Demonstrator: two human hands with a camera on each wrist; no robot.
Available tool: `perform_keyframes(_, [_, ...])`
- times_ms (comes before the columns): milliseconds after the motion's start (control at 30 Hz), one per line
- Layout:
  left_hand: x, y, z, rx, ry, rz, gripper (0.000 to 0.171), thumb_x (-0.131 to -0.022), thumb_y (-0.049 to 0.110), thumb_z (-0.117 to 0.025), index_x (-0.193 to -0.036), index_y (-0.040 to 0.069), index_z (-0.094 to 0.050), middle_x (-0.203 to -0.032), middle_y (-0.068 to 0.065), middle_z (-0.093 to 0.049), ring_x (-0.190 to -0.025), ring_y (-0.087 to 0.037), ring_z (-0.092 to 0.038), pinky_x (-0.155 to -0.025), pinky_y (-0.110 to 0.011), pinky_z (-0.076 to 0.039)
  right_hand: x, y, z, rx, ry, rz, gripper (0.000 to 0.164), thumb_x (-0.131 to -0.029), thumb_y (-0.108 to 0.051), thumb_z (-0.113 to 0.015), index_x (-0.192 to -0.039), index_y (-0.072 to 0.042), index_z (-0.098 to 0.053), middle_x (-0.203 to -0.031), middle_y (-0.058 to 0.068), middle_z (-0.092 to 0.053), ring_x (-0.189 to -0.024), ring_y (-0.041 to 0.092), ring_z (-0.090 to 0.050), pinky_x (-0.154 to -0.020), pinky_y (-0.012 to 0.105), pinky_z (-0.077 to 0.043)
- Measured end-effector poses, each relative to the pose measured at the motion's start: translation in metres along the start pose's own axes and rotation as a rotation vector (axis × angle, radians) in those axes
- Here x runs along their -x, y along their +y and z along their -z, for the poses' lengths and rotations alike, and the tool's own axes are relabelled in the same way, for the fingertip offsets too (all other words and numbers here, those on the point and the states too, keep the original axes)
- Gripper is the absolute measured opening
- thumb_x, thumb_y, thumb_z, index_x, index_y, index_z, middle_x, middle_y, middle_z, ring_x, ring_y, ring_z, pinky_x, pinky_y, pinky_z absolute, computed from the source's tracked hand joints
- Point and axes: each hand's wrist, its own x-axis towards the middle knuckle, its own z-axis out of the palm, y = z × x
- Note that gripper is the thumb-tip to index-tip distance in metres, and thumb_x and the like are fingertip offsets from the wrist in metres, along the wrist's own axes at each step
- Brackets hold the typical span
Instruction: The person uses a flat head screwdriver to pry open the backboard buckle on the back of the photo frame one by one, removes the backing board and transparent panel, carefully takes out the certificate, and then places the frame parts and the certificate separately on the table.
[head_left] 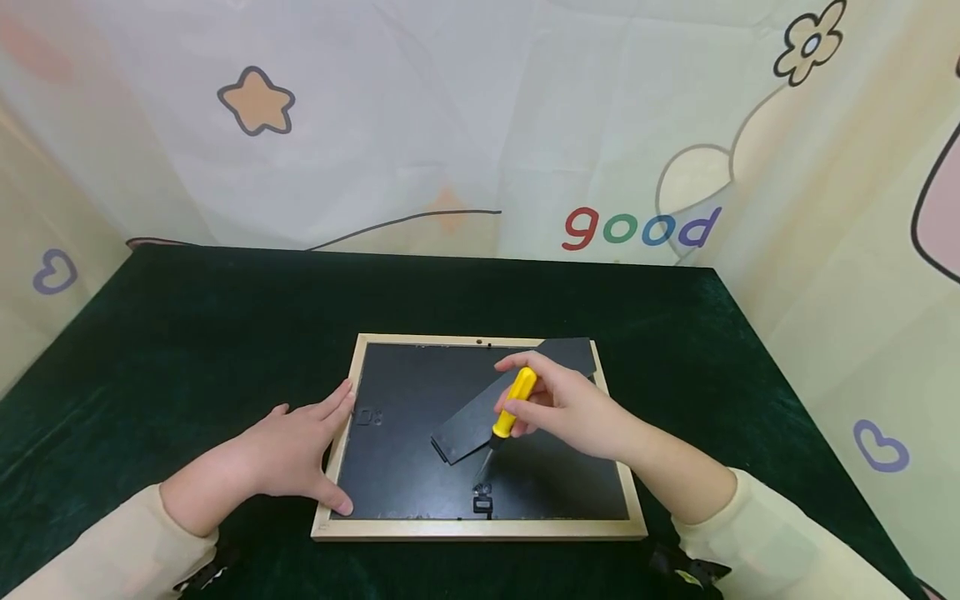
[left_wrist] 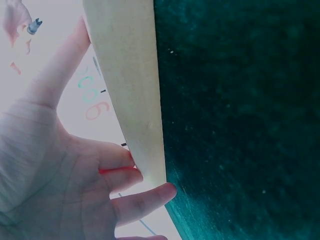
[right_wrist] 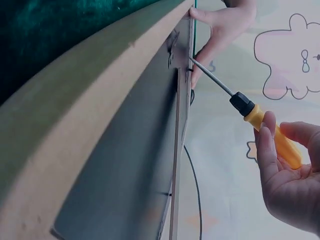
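A picture frame with a light wooden border (head_left: 480, 530) lies face down, its black backing board (head_left: 412, 383) up. My left hand (head_left: 296, 454) rests on the frame's left side, fingers spread along the edge and thumb over the lower left corner. Between thumb and fingers, my right hand (head_left: 573, 412) holds a screwdriver by its yellow handle (head_left: 517, 404). The screwdriver's metal tip points down at the small black hanger (head_left: 482, 503) near the bottom edge; whether they touch I cannot tell. A black easel stand (head_left: 467, 429) slants across the board, partly hidden by my right hand.
A dark green cloth (head_left: 225, 333) covers the table under the frame. Behind it hangs a pale printed curtain (head_left: 420, 150) with a star, a flower and the word "good". Another small hanger (head_left: 369, 417) sits at the board's left side.
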Motion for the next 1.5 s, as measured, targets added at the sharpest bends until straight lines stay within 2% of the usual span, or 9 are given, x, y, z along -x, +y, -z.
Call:
perform_keyframes(267, [0.0,0.002,-0.002,0.0,-0.013,0.006,0.128,-0.052,0.068,-0.076,-0.146,-0.001,-0.022,-0.153,-0.018,-0.014,-0.13,-0.037,-0.037,-0.095,-0.071,-0.022,0.002,0.005,0.011,0.041,0.085,-0.018,0.036,-0.089,-0.016,-0.065,-0.12,-0.006,-0.051,-0.099,0.011,-0.067,-0.076,0.023,-0.065,-0.074,0.029,-0.054])
perform_keyframes(467, [-0.001,0.002,-0.002,0.005,-0.014,-0.006,0.128,-0.053,0.068,-0.075,-0.146,-0.002,-0.021,-0.153,-0.019,-0.013,-0.129,-0.037,-0.037,-0.095,-0.072,-0.021,0.004,0.012,0.022,0.205,0.165,-0.023,0.023,-0.09,-0.02,-0.063,-0.107,-0.009,-0.053,-0.094,0.005,-0.065,-0.075,0.015,-0.063,-0.072,0.026,-0.054])
perform_keyframes(633, [-0.002,0.001,0.0,0.017,-0.021,-0.021,0.128,-0.055,0.067,-0.075,-0.146,-0.003,-0.019,-0.153,-0.019,-0.012,-0.13,-0.037,-0.036,-0.095,-0.072,-0.021,0.006,0.014,0.03,0.389,0.203,-0.019,0.02,-0.091,-0.024,-0.062,-0.101,-0.01,-0.053,-0.085,0.001,-0.063,-0.07,0.014,-0.059,-0.066,0.024,-0.053])
perform_keyframes(767, [-0.002,-0.001,0.002,0.001,-0.015,-0.022,0.128,-0.055,0.068,-0.075,-0.146,-0.003,-0.018,-0.153,-0.019,-0.012,-0.129,-0.037,-0.037,-0.094,-0.072,-0.021,0.005,0.011,0.038,0.527,0.207,-0.02,0.017,-0.091,-0.019,-0.062,-0.099,-0.008,-0.052,-0.077,0.001,-0.06,-0.063,0.013,-0.055,-0.059,0.023,-0.051])
perform_keyframes(933, [-0.002,-0.002,0.004,-0.018,-0.001,-0.026,0.129,-0.055,0.067,-0.076,-0.146,-0.003,-0.018,-0.153,-0.02,-0.012,-0.129,-0.038,-0.037,-0.094,-0.072,-0.022,0.004,0.008,0.043,0.649,0.205,-0.038,0.018,-0.09,-0.015,-0.062,-0.101,-0.006,-0.051,-0.07,0.001,-0.056,-0.056,0.012,-0.052,-0.052,0.022,-0.048])
perform_keyframes(1233, [-0.001,-0.001,0.004,-0.019,-0.014,-0.018,0.13,-0.055,0.069,-0.075,-0.147,-0.002,-0.016,-0.154,-0.019,-0.01,-0.13,-0.037,-0.035,-0.094,-0.071,-0.021,0.002,0.01,0.041,0.808,0.211,-0.047,0.018,-0.088,-0.014,-0.064,-0.099,-0.006,-0.053,-0.069,0.002,-0.054,-0.055,0.013,-0.051,-0.051,0.022,-0.048])
perform_keyframes(1500, [-0.002,-0.001,0.001,-0.007,-0.018,-0.009,0.131,-0.053,0.068,-0.075,-0.148,0.0,-0.015,-0.154,-0.017,-0.009,-0.131,-0.037,-0.034,-0.096,-0.07,-0.021,0.0,0.012,0.031,0.946,0.182,-0.061,0.022,-0.083,-0.016,-0.072,-0.095,-0.009,-0.054,-0.075,0.005,-0.058,-0.059,0.017,-0.052,-0.056,0.026,-0.052])
